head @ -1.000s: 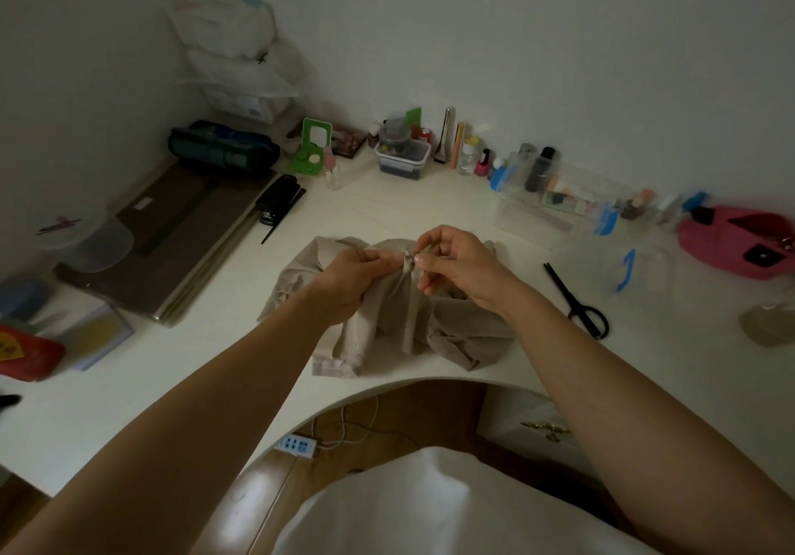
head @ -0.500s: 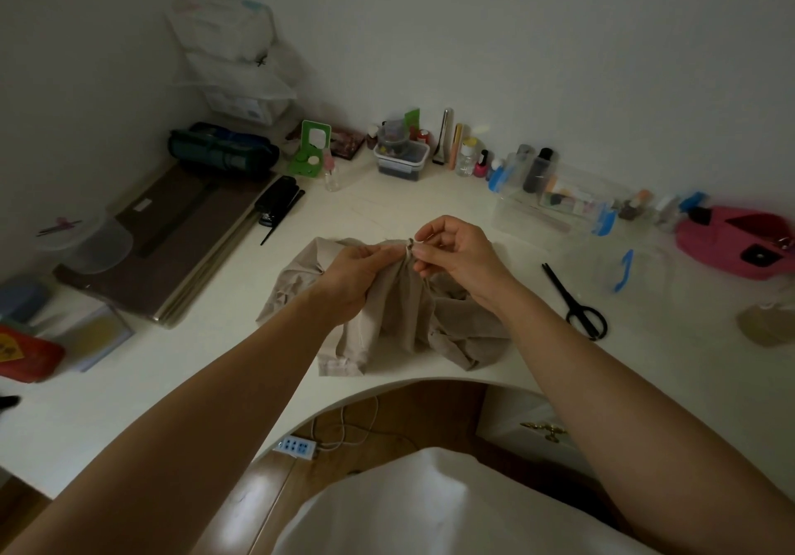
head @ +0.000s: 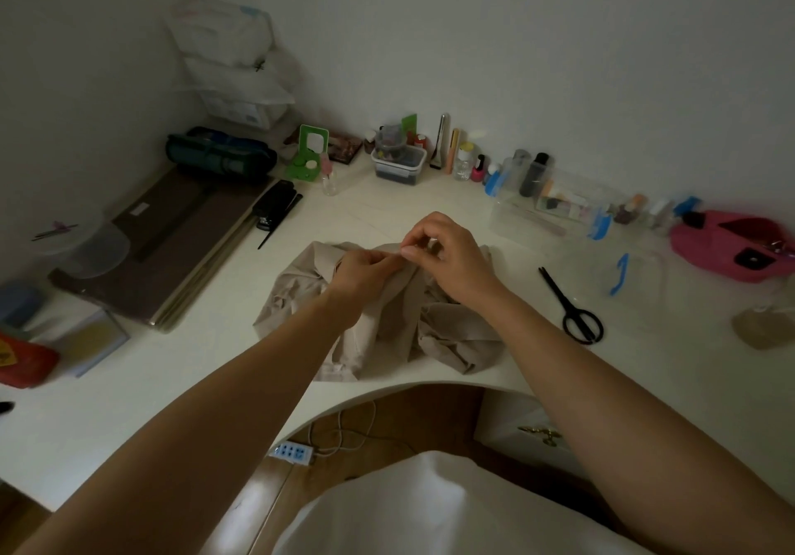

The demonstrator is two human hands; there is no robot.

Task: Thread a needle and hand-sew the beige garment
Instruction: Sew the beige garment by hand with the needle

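Observation:
The beige garment [head: 387, 326] lies bunched on the white desk [head: 172, 382], near its curved front edge. My left hand [head: 365, 270] pinches a raised fold of the cloth at its top. My right hand [head: 447, 253] is just beside it, thumb and forefinger pinched together at the same fold. The needle and thread are too small to make out between the fingers.
Black scissors [head: 572, 305] lie to the right of the garment. A clear box [head: 550, 210] with small bottles and a pink pouch [head: 731, 244] stand at the back right. Brown boards [head: 172, 253], a stapler [head: 275, 206] and a clear tub [head: 92, 249] are on the left.
My right hand has lifted a little up and away from the cloth at the fold. My left hand has kept its hold on the garment.

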